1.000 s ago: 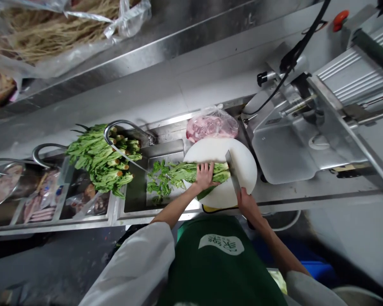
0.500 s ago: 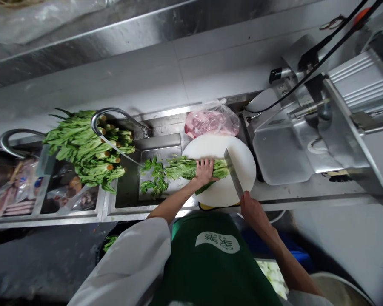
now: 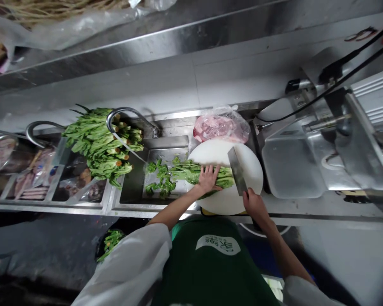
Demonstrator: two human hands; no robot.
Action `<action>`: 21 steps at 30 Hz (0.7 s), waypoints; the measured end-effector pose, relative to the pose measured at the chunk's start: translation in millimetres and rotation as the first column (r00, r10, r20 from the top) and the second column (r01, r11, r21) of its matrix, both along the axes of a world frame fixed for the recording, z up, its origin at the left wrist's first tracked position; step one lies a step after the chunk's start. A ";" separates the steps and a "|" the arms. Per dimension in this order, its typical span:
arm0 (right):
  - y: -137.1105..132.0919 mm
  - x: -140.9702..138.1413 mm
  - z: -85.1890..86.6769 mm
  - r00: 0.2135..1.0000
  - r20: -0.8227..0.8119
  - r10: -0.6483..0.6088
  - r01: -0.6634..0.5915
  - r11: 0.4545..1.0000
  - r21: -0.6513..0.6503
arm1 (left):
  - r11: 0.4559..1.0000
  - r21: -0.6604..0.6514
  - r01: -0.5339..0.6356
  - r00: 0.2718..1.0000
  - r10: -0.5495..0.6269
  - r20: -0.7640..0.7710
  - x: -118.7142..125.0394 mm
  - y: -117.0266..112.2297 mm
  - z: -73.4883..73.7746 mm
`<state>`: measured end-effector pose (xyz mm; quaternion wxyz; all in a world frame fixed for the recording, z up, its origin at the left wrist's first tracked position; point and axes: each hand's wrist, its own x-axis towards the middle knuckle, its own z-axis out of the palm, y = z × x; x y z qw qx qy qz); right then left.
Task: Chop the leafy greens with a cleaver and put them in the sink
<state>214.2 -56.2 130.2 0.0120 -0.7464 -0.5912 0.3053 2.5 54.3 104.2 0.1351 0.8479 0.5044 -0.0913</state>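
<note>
A bunch of long-stalked leafy greens (image 3: 191,172) lies across a round white cutting board (image 3: 225,202), its leafy end reaching over the sink. My left hand (image 3: 208,179) presses on the bunch from above, fingers over the far side and thumb on the near side. In my right hand (image 3: 254,205) is the handle of a cleaver (image 3: 237,170). Its broad blade stands at the cut end of the stalks, angled across the board. Whether the edge touches the board I cannot tell. Bagged raw meat (image 3: 221,127) lies just behind the board.
Left of the board is a metal sink (image 3: 134,187) holding loose green leaves (image 3: 161,180), with water running from a curved faucet (image 3: 127,109). More greens (image 3: 98,140) are heaped beyond it. A metal slicing machine (image 3: 293,165) stands on the right. A steel shelf (image 3: 178,40) overhangs the wall.
The camera view has shifted, so the counter appears slightly farther right and lower. The cleaver blade sits a little closer to the stalk ends. Both hands keep their hold.
</note>
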 end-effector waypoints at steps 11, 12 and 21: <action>-68.1 76.9 13.0 0.942 0.200 -0.268 0.271 0.963 0.017 | 0.957 -0.210 0.200 0.980 -0.192 0.061 134.9 29.6 -8.1; -72.2 79.2 10.6 0.939 0.217 -0.265 0.267 0.964 0.022 | 0.954 -0.196 0.226 0.974 -0.217 0.062 143.9 25.2 -14.4; -52.9 69.2 -26.7 0.936 0.214 -0.281 0.238 0.949 0.206 | 0.943 -0.147 0.299 0.751 -0.137 0.646 116.5 -31.1 4.0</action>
